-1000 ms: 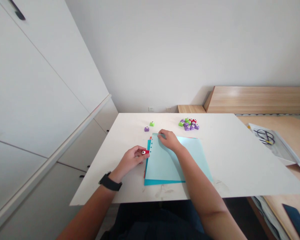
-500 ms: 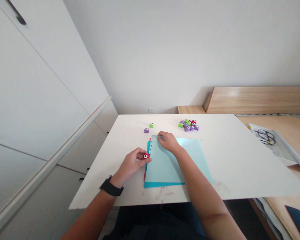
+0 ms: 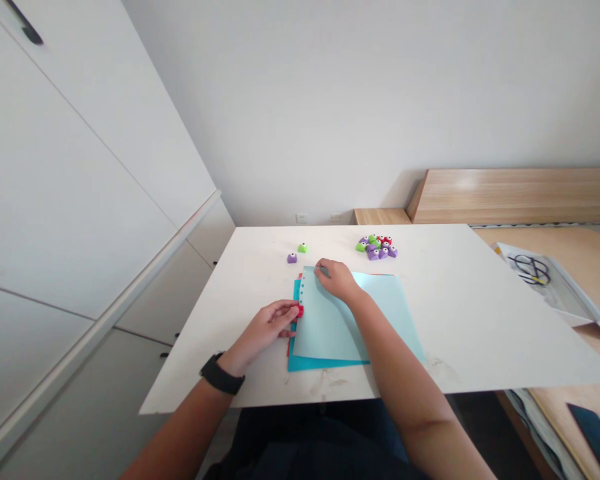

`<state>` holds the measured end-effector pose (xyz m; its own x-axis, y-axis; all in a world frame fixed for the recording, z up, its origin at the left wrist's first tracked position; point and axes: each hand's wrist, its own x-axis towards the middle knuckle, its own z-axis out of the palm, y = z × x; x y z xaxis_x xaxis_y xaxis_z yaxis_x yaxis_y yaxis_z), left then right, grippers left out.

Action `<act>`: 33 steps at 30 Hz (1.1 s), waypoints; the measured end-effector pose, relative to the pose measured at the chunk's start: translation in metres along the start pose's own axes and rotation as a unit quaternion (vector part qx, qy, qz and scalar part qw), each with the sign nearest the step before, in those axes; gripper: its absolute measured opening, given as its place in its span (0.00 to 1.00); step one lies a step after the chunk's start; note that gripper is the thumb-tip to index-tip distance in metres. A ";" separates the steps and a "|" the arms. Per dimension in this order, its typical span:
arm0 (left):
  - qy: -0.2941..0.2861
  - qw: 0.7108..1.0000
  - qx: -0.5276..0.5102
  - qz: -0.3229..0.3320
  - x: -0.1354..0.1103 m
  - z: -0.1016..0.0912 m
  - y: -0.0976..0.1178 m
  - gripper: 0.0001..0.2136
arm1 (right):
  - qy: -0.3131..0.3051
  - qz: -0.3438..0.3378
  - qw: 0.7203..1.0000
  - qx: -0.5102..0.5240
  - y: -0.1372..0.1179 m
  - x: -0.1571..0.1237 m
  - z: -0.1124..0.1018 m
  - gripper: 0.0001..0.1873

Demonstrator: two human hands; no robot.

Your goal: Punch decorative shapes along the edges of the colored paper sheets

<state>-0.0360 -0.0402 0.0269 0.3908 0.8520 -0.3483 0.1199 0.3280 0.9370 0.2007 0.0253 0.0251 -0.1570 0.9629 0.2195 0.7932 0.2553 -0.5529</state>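
Note:
My left hand (image 3: pixel 275 319) is closed around a small red craft punch (image 3: pixel 301 311) at the left edge of a pale blue sheet of paper (image 3: pixel 330 327). A row of small cut shapes runs down that edge above the punch. Near the sheet's top left corner, my right hand (image 3: pixel 336 277) pinches its top edge between thumb and fingers. Beneath lies a darker turquoise sheet (image 3: pixel 305 364), with slivers of red paper showing at the side. Beyond the paper are a purple punch (image 3: pixel 292 258) and a green punch (image 3: pixel 303 248).
Several purple, green and red punches (image 3: pixel 377 247) sit in a cluster at the back of the white table (image 3: pixel 460 300). White cabinets (image 3: pixel 190 280) flank the left side. At the right, a tray with black cable (image 3: pixel 530 270) rests on a wooden surface.
My left hand has brought the red punch slightly right, onto the pale sheet's edge, and turned it so its eye no longer shows. My right hand keeps its hold on the sheet.

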 end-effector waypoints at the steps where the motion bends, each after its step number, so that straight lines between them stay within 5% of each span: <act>1: -0.005 1.000 -0.015 -0.006 -0.001 -0.001 0.001 0.24 | 0.002 -0.003 1.000 0.000 0.000 0.000 0.000 0.09; 9: -0.031 0.995 -0.087 -0.042 -0.002 -0.004 0.000 0.22 | 0.014 -0.017 1.000 -0.005 0.000 0.000 0.001 0.08; 33: -0.028 0.998 -0.045 -0.037 0.000 0.000 0.002 0.23 | 0.013 -0.019 1.000 -0.013 -0.003 -0.001 -0.002 0.09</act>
<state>-0.0353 -0.0394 0.0285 0.4342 0.8013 -0.4116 0.0695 0.4258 0.9022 0.1993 0.0232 0.0280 -0.1721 0.9497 0.2618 0.8015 0.2895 -0.5232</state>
